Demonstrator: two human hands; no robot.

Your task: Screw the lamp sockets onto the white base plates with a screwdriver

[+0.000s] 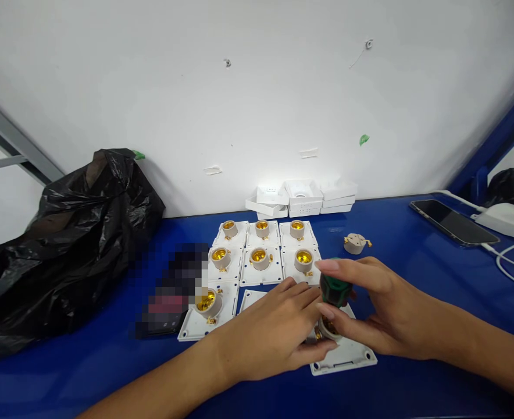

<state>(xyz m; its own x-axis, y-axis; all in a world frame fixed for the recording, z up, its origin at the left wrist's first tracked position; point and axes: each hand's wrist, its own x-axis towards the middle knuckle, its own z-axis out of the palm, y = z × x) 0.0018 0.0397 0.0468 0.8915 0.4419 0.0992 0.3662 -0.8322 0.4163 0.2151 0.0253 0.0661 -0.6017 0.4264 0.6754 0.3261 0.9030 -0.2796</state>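
Note:
My right hand (390, 308) grips the dark green handle of a screwdriver (334, 291) between thumb and fingers, pointing it down into a lamp socket (330, 330). The screwdriver's shaft and tip are hidden. My left hand (274, 329) is closed around the left side of that socket, which sits on a square white plate (348, 359). Another white plate (250, 298) lies partly under my left hand. Beyond my hands, several white plates with brass-lined sockets (260, 259) stand in rows. A loose socket (356, 243) with brass terminals lies behind my right hand.
White box-shaped covers (303, 201) are stacked against the wall. A black plastic bag (82, 250) fills the left side of the blue table (126, 378), near a blurred dark device (170, 320). At right lie a phone (453, 221), a white power strip (507, 221) and cables.

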